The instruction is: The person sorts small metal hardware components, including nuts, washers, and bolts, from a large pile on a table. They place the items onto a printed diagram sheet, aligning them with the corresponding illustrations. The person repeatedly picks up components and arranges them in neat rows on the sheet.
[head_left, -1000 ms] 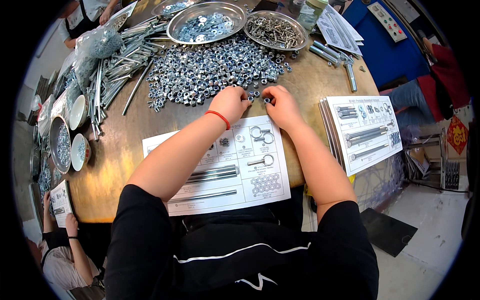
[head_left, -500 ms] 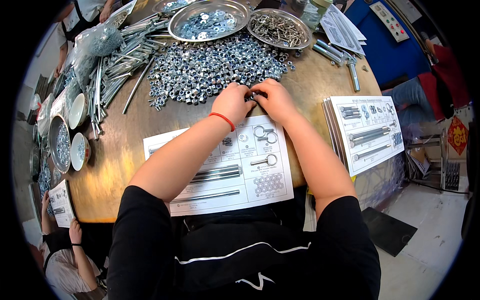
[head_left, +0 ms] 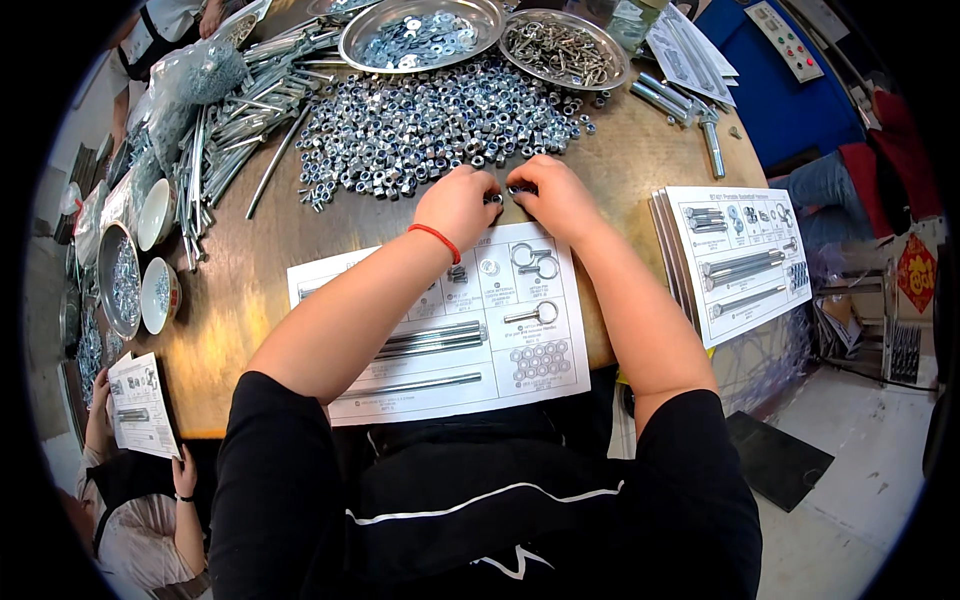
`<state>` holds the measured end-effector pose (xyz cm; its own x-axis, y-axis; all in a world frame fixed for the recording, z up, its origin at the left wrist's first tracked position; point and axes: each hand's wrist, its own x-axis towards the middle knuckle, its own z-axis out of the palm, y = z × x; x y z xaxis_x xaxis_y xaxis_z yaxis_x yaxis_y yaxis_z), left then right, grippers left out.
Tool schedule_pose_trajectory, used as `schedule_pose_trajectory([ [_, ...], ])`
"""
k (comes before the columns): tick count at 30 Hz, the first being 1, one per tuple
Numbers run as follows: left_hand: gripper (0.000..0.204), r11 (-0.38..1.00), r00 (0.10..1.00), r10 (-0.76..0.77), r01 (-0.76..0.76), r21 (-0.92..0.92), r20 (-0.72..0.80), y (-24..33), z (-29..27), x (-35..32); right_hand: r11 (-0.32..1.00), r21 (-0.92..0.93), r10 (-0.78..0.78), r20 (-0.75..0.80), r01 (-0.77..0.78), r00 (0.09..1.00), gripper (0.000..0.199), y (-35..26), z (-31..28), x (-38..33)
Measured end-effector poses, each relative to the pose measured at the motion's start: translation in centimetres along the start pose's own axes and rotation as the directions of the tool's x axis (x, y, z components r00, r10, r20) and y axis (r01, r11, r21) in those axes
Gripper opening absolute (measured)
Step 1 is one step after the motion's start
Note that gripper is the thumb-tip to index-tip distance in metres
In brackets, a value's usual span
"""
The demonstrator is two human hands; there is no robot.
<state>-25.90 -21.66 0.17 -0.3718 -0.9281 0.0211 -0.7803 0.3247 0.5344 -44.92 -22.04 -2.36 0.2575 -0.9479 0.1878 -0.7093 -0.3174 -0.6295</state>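
Note:
A wide heap of metal lock nuts (head_left: 430, 125) covers the table ahead of me, many with blue inserts. Both hands are at its near edge, a small gap between them. My left hand (head_left: 458, 208), below a red wrist cord, has its fingers curled over a few nuts (head_left: 493, 199) at the fingertips. My right hand (head_left: 552, 198) is curled likewise, with nuts (head_left: 517, 188) under its thumb and forefinger. Their exact number is hidden. Beneath my forearms lies a printed sheet (head_left: 540, 375) with pictures of hardware.
Long bolts (head_left: 245, 125) are piled at the left, near plastic bags (head_left: 200, 75) and bowls (head_left: 157, 215). Trays of washers (head_left: 420, 38) and small metal parts (head_left: 562, 50) stand behind the nuts. Stacked sheets (head_left: 740, 262) and thick bolts (head_left: 711, 145) lie right. A co-worker (head_left: 150, 520) holds a sheet at lower left.
My hands, which met at the fingertips, have drawn slightly apart, showing nuts at each. The co-worker's sheet at lower left has shifted right and turned more into view.

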Motion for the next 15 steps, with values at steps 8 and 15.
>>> schedule_pose_trajectory([
  [8,0.021,0.980,0.971,0.194,-0.199,-0.022,-0.137,2.5,-2.0,-6.0,0.984,0.173,0.073,-0.161,-0.045,0.984,0.021,-3.6,-2.4,-5.0],
  [15,0.018,0.963,0.958,0.269,-0.267,-0.034,0.095,5.0,2.2,-15.9,0.995,0.085,-0.066,0.164,0.053,0.984,0.020,-6.7,-2.5,-18.0],
])
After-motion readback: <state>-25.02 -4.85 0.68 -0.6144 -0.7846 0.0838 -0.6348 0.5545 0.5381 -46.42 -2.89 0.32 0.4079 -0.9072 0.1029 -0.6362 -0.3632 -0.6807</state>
